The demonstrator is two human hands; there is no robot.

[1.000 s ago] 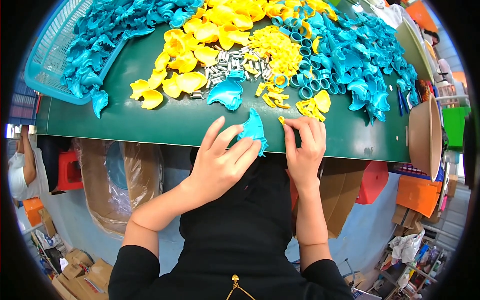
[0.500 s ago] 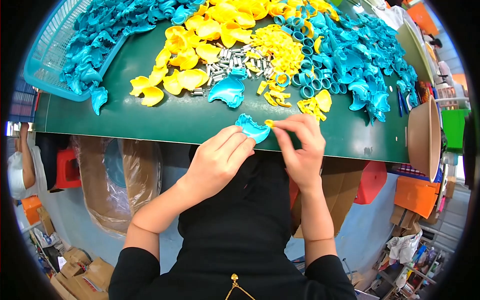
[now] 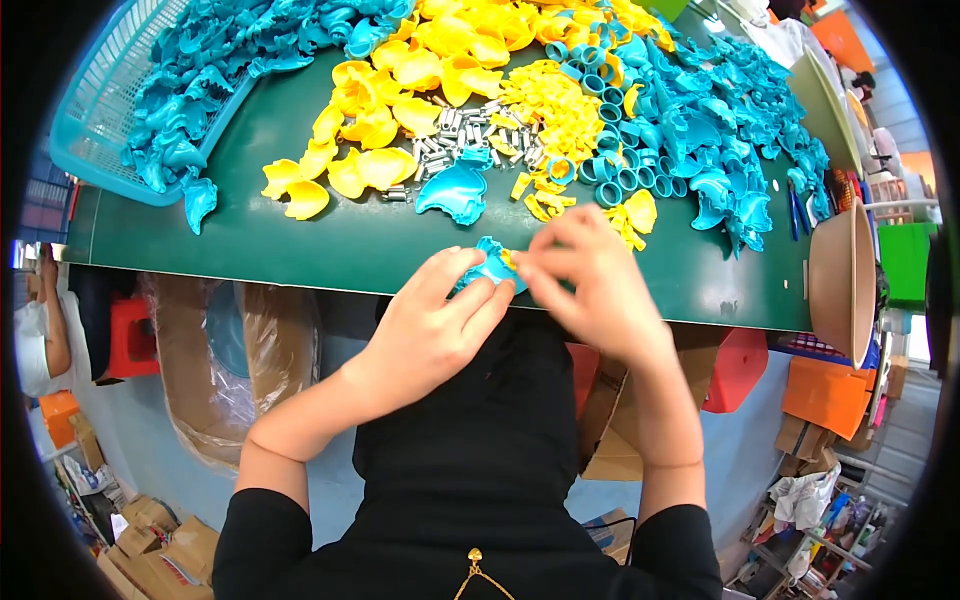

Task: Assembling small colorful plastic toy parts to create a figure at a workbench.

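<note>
My left hand grips a teal plastic shell piece at the near edge of the green table. My right hand pinches the same piece from the right, with a small yellow bit at the fingertips. Another teal shell lies on the table just beyond my hands. Small yellow clips and teal rings lie close behind it.
Yellow shells and grey metal pins cover the table's middle. Teal parts pile up at the right. A teal basket of teal parts sits far left. A tan bowl stands at the right edge. Another person is at the left.
Both hands have drawn back to the table's near edge. The teal piece has turned in my left hand, and my right hand has closed in over it from the right.
</note>
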